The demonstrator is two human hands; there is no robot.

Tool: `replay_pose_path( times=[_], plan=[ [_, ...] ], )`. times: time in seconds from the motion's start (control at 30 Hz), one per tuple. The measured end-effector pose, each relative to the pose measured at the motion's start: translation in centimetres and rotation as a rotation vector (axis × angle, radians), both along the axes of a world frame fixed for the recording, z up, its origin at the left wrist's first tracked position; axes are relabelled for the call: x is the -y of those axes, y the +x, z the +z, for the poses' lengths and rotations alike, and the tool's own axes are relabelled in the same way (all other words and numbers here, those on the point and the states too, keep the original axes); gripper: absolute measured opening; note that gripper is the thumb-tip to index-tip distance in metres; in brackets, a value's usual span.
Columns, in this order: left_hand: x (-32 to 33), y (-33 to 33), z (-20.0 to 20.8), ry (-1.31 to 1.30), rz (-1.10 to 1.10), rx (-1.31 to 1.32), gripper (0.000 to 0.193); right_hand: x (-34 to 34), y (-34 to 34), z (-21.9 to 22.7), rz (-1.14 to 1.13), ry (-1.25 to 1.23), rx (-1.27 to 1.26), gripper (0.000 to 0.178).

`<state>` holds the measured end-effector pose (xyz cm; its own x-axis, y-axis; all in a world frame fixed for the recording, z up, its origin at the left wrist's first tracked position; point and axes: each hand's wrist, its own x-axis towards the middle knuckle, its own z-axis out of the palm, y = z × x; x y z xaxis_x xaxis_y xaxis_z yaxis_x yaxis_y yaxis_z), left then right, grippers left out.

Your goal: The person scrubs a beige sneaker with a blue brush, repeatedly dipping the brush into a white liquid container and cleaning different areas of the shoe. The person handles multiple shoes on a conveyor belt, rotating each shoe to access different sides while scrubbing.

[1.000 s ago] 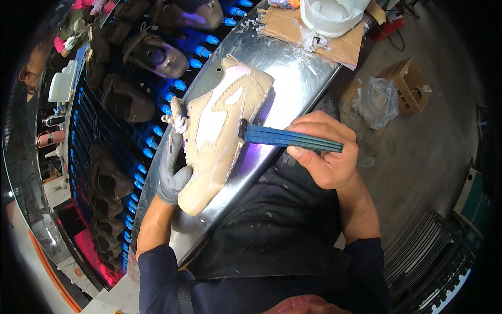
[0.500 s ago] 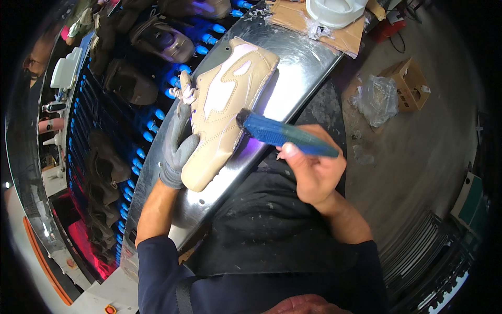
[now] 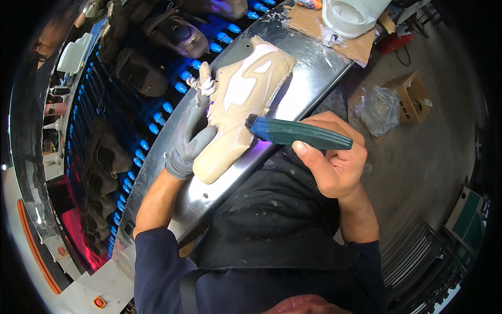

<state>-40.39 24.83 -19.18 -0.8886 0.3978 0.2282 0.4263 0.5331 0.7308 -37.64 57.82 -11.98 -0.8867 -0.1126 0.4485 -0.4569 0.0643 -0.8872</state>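
Note:
A beige shoe (image 3: 236, 116) with white panels and loose laces lies on its side above the metal bench (image 3: 319, 70), toe toward the near left. My left hand (image 3: 194, 137), in a grey glove, is closed around its laced side. In my bare right hand (image 3: 337, 163) is a brush (image 3: 300, 133) with a ridged blue-green handle, fingers and thumb wrapped about it. Its dark bristle end is at the shoe's lower side edge, by the sole line. Whether the bristles touch the shoe, I cannot tell.
On my left runs a rack of blue pegs (image 3: 153, 128) with several dark shoes (image 3: 177, 34). A white container (image 3: 349, 15) stands on cardboard (image 3: 303, 20) at the bench's far end. An open carton (image 3: 409, 97) and a clear plastic bag (image 3: 379, 110) lie on the floor at right.
The brush has turned so its ridged face shows more, its bristle end staying by the shoe's edge. The whole scene has shifted right in the picture. My left hand keeps its grip on the shoe.

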Motion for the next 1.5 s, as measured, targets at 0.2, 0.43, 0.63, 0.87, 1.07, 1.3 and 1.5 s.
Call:
replay_pose_path(
  times=[0.2, 0.43, 0.63, 0.87, 1.07, 1.3, 1.5],
  plan=[
    [-0.4, -0.4, 0.6, -0.033, -0.055, -0.075, 0.065, -0.3, -0.5, 1.5, 0.105, 0.082, -0.049, 0.020],
    [-1.5, 0.7, 0.3, 0.295, 0.080, 0.215, 0.069, -0.2, 0.1, 2.3, 0.173, 0.222, -0.206, 0.027],
    [-3.0, -0.7, 3.1, -0.295, -0.155, -0.679, 0.070, -2.4, -1.9, 1.1, 0.118, 0.212, -0.187, 0.022],
    [-8.2, -0.6, 5.4, -0.156, 0.083, -0.829, 0.052, -0.9, 0.4, -1.8, 0.042, -0.725, 0.314, 0.018],
    [-9.1, -1.1, 7.9, -0.132, -0.119, -0.650, 0.062, 1.1, 3.4, -2.9, -0.051, -0.583, 0.152, 0.021],
    [-7.5, -1.2, 7.1, -0.169, -0.227, -0.659, 0.079, -4.0, 1.7, 2.6, 0.000, -0.288, 0.277, 0.019],
    [-7.3, -1.4, 7.2, -0.201, -0.271, -0.639, 0.070, -5.0, 0.0, 4.2, 0.106, -0.066, 0.243, 0.014]
  ],
)
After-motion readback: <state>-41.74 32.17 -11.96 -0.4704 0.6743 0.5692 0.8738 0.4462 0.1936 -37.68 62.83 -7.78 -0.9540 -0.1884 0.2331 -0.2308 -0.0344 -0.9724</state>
